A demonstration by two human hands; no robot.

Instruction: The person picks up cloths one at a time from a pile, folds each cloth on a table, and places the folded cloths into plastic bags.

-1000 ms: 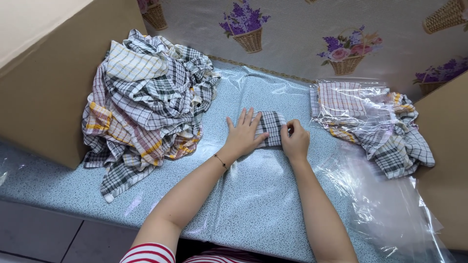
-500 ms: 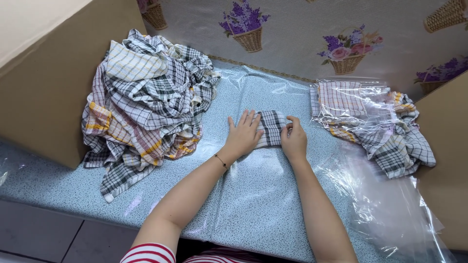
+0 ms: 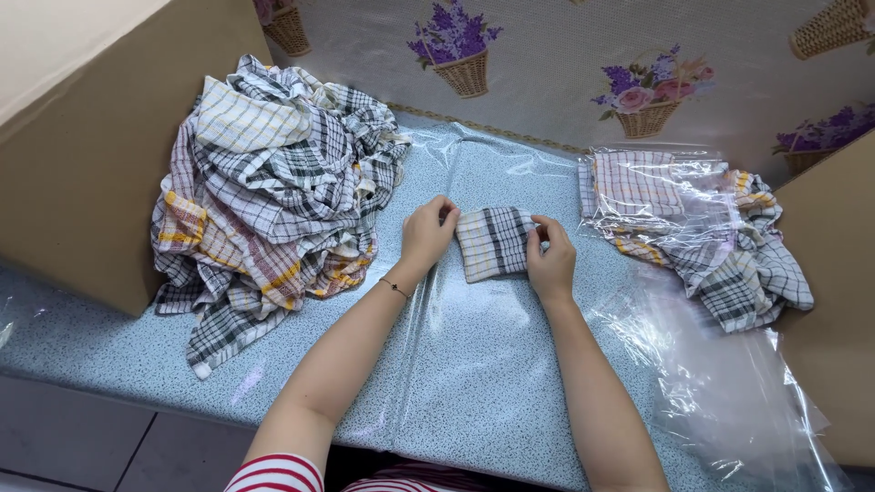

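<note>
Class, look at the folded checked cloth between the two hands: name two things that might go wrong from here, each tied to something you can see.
1. The folded cloth is held only at its side edges by the left hand and right hand; released, it may spring open.
2. The loose clear plastic bags lie beside the right forearm and could get dragged or slip off the table.

Both forearms are bare, a thin dark bracelet [image 3: 394,289] circles the left wrist (just behind the hand), and a red-and-white striped top [image 3: 278,474] shows below the elbows.
</note>
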